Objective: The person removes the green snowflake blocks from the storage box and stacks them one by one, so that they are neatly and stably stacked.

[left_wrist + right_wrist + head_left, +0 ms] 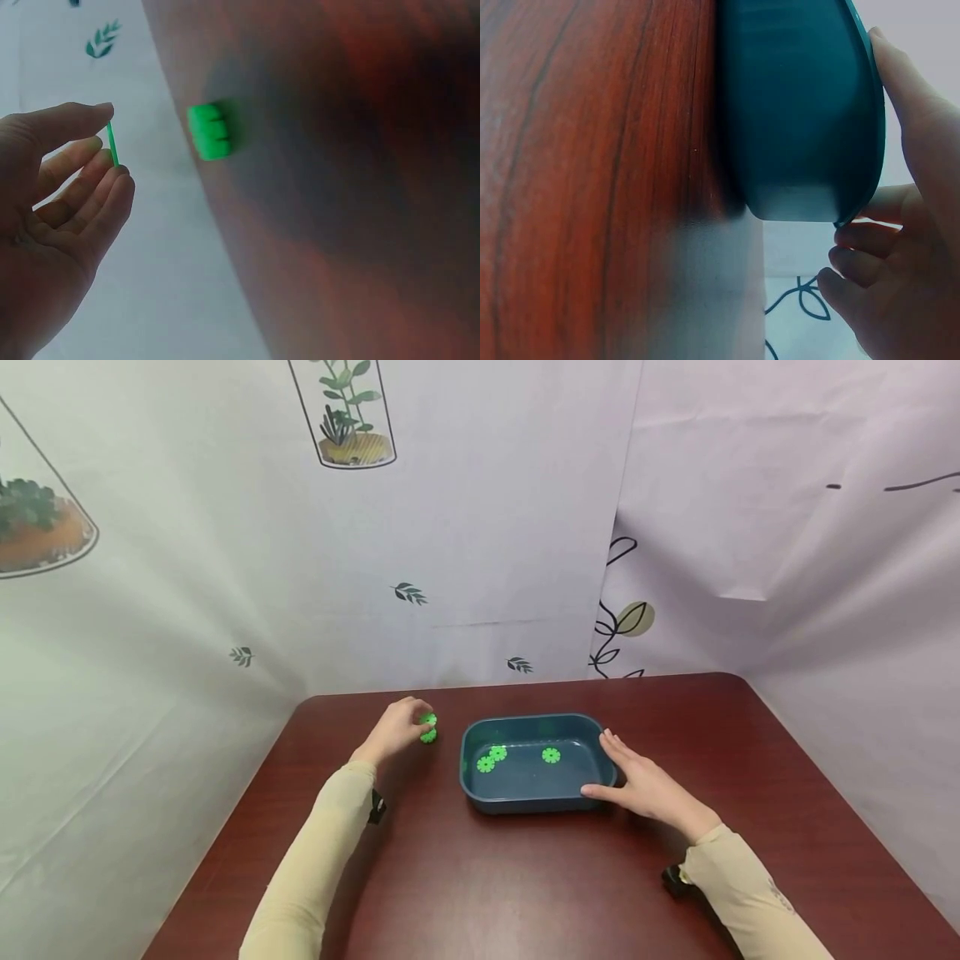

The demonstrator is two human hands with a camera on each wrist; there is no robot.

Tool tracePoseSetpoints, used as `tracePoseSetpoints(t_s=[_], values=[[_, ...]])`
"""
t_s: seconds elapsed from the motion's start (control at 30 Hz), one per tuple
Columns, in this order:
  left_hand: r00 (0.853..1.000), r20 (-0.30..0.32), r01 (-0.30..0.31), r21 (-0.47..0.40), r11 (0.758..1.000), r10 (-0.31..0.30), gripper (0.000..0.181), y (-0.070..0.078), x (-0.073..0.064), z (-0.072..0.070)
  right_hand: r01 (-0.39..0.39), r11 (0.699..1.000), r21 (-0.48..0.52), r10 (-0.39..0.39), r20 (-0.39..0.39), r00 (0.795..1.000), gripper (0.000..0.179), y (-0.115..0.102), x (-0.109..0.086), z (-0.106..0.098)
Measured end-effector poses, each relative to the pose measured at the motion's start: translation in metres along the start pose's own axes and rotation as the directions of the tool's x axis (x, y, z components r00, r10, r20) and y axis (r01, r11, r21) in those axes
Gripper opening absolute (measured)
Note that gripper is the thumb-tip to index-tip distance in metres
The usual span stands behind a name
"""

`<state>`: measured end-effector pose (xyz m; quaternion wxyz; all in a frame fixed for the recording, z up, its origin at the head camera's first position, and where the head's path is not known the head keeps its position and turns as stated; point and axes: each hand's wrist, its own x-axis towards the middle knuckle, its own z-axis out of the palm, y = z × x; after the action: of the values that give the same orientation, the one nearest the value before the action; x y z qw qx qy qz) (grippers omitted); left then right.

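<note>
My left hand pinches a thin notched green plastic disc between thumb and fingertips, holding it edge-on in the left wrist view. Just beyond it, a thick stack of green discs sits on the table; in the head view, it shows partly below the held disc. My right hand spans the right end of a dark teal rectangular tray. Its thumb touches the front rim and its fairly straight fingers touch the right rim. Inside the tray lie two green discs at the left and one nearer the middle.
The reddish-brown wooden table ends at the back against a pale wall cloth printed with plants. More cloth hangs along both sides. A dark strap device is on the left wrist and another on the right.
</note>
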<state>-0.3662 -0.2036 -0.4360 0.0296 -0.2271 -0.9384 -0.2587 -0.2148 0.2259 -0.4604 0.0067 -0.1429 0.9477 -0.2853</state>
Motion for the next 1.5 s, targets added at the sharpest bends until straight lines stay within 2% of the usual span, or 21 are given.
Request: tracePoseSetpoints(t_s=[0.2,0.33,0.7,0.97,1.13,1.3,1.5], values=[[0.997,-0.012,0.08,-0.049,0.996,-0.081,0.032,-0.012,0.0,0.014,-0.003,1.0,0.003,0.003,-0.003,1.0,0.114,0.001,0.001,-0.001],[0.994,-0.009,0.105,-0.067,0.992,-0.106,0.031,-0.016,0.0,0.019,-0.002,1.0,0.0,0.002,-0.007,1.0,0.114,0.001,0.001,-0.001],[0.994,0.003,0.107,-0.079,0.991,-0.108,0.031,-0.025,-0.004,0.025,0.005,1.0,0.004,-0.005,-0.016,1.0,0.114,0.002,-0.002,0.003],[0.995,-0.001,0.099,-0.067,0.993,-0.099,0.031,-0.026,-0.001,0.028,0.001,1.0,0.009,0.0,-0.015,1.0,0.115,0.0,-0.002,0.002],[0.993,0.011,0.116,-0.09,0.989,-0.116,0.032,-0.026,-0.003,0.028,-0.003,1.0,0.01,0.003,-0.011,1.0,0.114,0.001,-0.001,0.002],[0.995,0.009,0.103,-0.111,0.988,-0.103,0.035,-0.025,-0.005,0.027,-0.003,1.0,0.009,0.003,-0.013,1.0,0.114,0.001,-0.001,0.002],[0.993,0.022,0.117,-0.128,0.985,-0.115,0.039,-0.023,-0.006,0.021,-0.001,1.0,0.013,0.001,-0.013,1.0,0.114,0.0,-0.002,0.001]])
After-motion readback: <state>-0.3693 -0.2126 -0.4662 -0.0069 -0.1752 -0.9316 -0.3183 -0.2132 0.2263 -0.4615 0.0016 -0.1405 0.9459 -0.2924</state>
